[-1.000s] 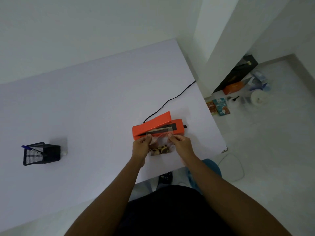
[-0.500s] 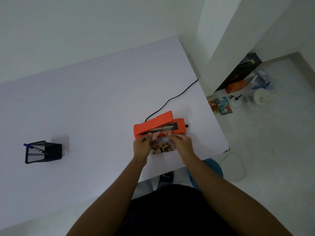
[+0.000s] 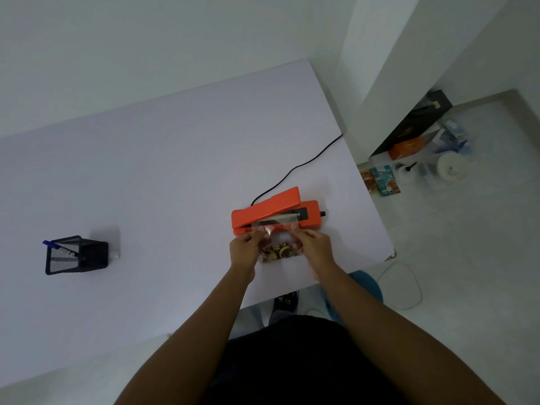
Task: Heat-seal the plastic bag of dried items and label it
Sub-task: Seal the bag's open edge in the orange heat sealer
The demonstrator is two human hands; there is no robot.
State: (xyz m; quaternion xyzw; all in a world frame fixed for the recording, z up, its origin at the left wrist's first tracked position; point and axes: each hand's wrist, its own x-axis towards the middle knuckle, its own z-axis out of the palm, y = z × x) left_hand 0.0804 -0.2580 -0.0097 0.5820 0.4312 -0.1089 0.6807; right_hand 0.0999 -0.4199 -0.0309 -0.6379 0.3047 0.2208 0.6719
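Note:
An orange heat sealer point(image 3: 274, 211) lies on the white table point(image 3: 163, 176) near its right front corner, its lid raised at an angle over the sealing strip. A clear plastic bag point(image 3: 279, 242) with brown dried slices at its bottom lies just in front of it. The bag's open top edge rests across the sealer's strip. My left hand point(image 3: 244, 252) pinches the bag's upper left corner. My right hand point(image 3: 315, 247) pinches the upper right corner. Both stretch the top flat.
A black cable point(image 3: 295, 171) runs from the sealer off the table's right edge. A black mesh pen holder point(image 3: 76, 255) with a blue pen stands at the left. Boxes, packets and containers point(image 3: 415, 159) clutter the floor to the right, by a white wall corner.
Both hands have slid the bag's top edge a little further onto the sealer's strip. The sealer and pen holder stay put.

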